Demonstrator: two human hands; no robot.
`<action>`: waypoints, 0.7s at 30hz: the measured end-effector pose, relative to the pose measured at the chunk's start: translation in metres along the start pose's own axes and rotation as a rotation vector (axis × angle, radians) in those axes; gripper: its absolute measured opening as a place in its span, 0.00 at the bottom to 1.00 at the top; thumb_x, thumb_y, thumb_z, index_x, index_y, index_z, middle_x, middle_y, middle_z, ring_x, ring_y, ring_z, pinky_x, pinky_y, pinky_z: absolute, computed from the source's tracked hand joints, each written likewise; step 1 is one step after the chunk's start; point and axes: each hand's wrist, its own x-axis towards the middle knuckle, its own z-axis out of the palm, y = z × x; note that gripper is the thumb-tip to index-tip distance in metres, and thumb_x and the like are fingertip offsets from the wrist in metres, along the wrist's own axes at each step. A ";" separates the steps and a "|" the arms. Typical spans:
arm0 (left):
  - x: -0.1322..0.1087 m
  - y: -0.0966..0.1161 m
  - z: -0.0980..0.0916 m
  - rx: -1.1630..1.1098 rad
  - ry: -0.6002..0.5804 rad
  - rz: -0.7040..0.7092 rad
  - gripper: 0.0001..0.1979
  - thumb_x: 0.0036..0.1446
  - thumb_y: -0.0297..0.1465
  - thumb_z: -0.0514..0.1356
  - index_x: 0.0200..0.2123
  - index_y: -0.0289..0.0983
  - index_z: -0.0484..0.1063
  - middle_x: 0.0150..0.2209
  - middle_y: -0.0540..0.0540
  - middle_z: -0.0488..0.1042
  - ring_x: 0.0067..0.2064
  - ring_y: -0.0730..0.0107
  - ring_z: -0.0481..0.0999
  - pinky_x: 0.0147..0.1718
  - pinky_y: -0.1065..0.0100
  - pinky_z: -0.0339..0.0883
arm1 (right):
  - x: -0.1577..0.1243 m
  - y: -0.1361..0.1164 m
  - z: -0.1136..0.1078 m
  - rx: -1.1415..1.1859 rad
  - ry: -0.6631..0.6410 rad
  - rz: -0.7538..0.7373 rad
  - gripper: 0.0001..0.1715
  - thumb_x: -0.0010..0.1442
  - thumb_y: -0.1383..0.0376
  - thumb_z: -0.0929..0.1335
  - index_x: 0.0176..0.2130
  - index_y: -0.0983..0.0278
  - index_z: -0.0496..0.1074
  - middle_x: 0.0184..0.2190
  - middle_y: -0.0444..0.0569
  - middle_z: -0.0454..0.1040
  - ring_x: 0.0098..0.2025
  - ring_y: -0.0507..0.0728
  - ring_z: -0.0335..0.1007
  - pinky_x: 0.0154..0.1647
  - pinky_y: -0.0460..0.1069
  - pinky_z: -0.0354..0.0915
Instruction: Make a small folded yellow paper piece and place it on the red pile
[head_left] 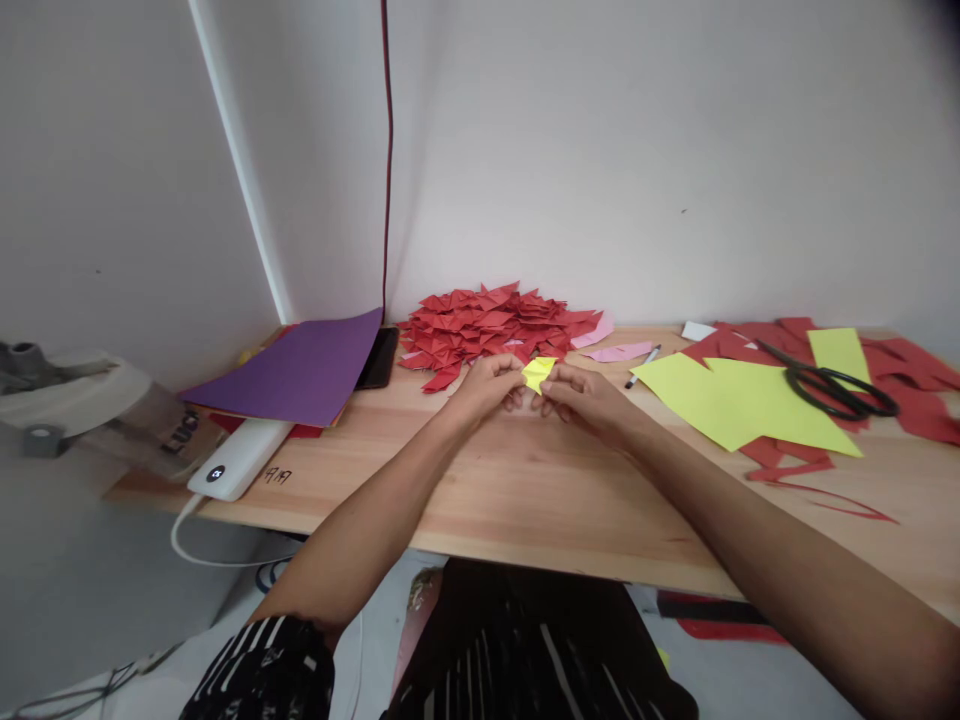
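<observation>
A small folded piece of yellow paper (pixel 538 374) is held between both hands above the wooden table (pixel 525 490). My left hand (pixel 491 385) pinches its left edge with closed fingers. On the right edge, my right hand (pixel 579 394) grips it between thumb and fingers. Just behind the hands lies a heap of folded red paper pieces (pixel 487 325), with pink paper (pixel 621 352) at its right side.
Yellow sheets (pixel 739 398), red scraps (pixel 919 375), black scissors (pixel 836 390) and a pen (pixel 643 367) lie to the right. Purple paper (pixel 300 370), a dark phone (pixel 381 358) and a white power bank with cable (pixel 240 460) are at left. A wall stands behind.
</observation>
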 end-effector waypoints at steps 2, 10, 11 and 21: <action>0.000 0.002 -0.004 0.074 -0.011 0.007 0.03 0.49 0.23 0.55 0.26 0.34 0.66 0.20 0.52 0.70 0.20 0.79 0.70 0.21 0.77 0.61 | -0.001 -0.003 -0.002 0.054 0.044 -0.001 0.19 0.56 0.51 0.70 0.37 0.63 0.68 0.35 0.51 0.77 0.31 0.52 0.71 0.21 0.43 0.58; -0.005 0.003 -0.004 0.277 -0.159 0.008 0.02 0.49 0.24 0.57 0.27 0.33 0.69 0.19 0.51 0.71 0.20 0.79 0.69 0.19 0.79 0.58 | -0.004 -0.004 -0.004 -0.018 0.067 -0.002 0.26 0.56 0.50 0.69 0.46 0.64 0.71 0.26 0.43 0.70 0.19 0.46 0.58 0.16 0.42 0.49; -0.004 0.003 -0.003 0.268 -0.144 0.014 0.02 0.49 0.23 0.57 0.27 0.33 0.69 0.19 0.51 0.71 0.20 0.79 0.69 0.19 0.79 0.58 | -0.004 -0.002 -0.004 -0.034 0.058 0.011 0.25 0.55 0.50 0.69 0.45 0.65 0.72 0.24 0.42 0.69 0.17 0.45 0.55 0.15 0.42 0.46; 0.001 -0.002 0.001 -0.031 -0.026 -0.130 0.10 0.53 0.26 0.62 0.36 0.34 0.62 0.23 0.47 0.76 0.22 0.69 0.78 0.20 0.74 0.67 | 0.001 0.003 -0.008 -0.009 0.280 -0.061 0.18 0.51 0.54 0.72 0.37 0.64 0.72 0.22 0.41 0.66 0.19 0.47 0.58 0.18 0.44 0.51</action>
